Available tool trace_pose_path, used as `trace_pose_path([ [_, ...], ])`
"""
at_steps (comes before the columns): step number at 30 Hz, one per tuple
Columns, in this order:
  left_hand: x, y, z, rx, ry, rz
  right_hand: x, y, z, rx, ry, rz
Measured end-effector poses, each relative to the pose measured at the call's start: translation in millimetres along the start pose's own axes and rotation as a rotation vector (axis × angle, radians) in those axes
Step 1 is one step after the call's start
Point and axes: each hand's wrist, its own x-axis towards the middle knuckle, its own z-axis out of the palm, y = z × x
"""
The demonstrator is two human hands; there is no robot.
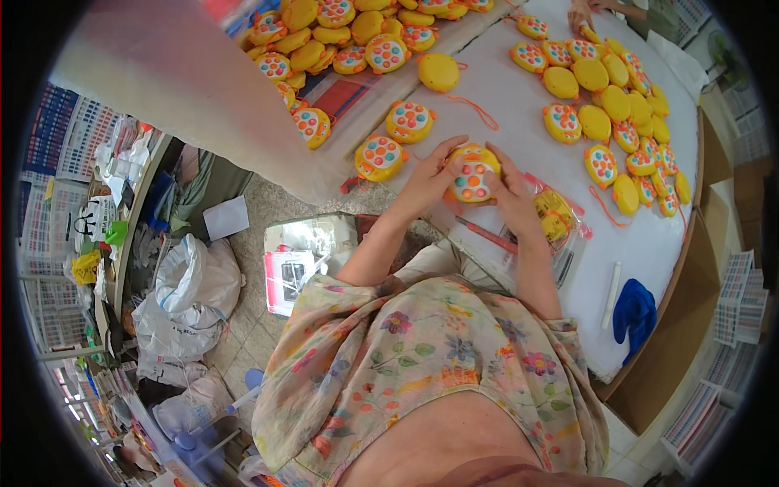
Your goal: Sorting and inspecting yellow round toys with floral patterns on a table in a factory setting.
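Between both hands, over the table's near edge, I hold a yellow button toy (473,180) with an orange rim and red, blue and orange round buttons facing up. My left hand (434,172) grips its left side, thumb on the face. My right hand (513,195) wraps its right side. Two similar toys lie just left of my hands, one yellow toy (379,158) nearest the edge and another yellow toy (410,122) behind it. Right of my right wrist lies a clear plastic bag (560,219) with a yellow item inside. A red pen-like stick (487,235) lies close to my forearms.
Many similar toys (613,105) spread over the white table (519,97) at right, and a heap (349,36) fills the back left. A blue cloth (634,318) and a white stick (611,295) lie near the right edge. Another person's hand (579,16) shows at the far side.
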Motion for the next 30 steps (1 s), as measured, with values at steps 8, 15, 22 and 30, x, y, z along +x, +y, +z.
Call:
trace_pose_path([
  [8, 38, 0, -44, 1.302, 0.415, 0.479, 11, -31, -23, 0.656, 0.272, -0.553],
  [15, 58, -11, -43, 1.642, 0.221, 0.053, 9, 16, 1, -0.005, 0.097, -0.107],
  [22, 37, -16, -10, 0.355, -0.008, -0.037, 5, 2, 23, -0.669, 0.240, -0.406],
  [30, 19, -12, -13, 0.078, -0.025, -0.217, 5, -1, 15, -0.828, 0.186, -0.473],
])
